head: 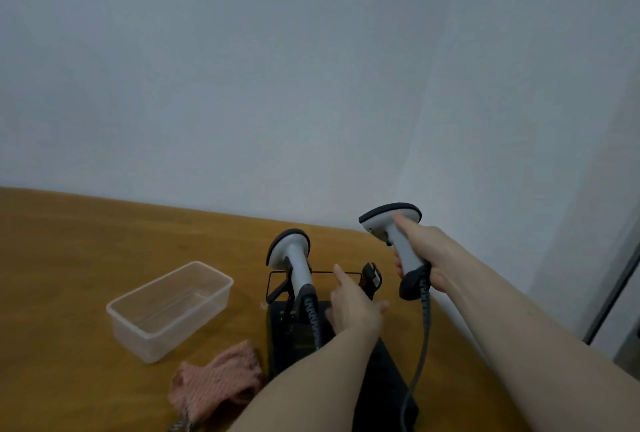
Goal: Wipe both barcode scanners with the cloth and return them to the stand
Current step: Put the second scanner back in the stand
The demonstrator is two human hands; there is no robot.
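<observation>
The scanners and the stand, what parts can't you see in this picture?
Head view only:
- Stand: the left hand and forearm cover much of its black base.
- Held scanner: the right hand hides part of its handle.
- Pink cloth: its near edge is hidden by the left forearm.
- Both scanner windows face away.

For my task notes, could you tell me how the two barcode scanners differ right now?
The left scanner stands in the black stand, untouched; the right scanner is lifted clear, gripped by the right hand. Both are white with dark trim and coiled cables.
</observation>
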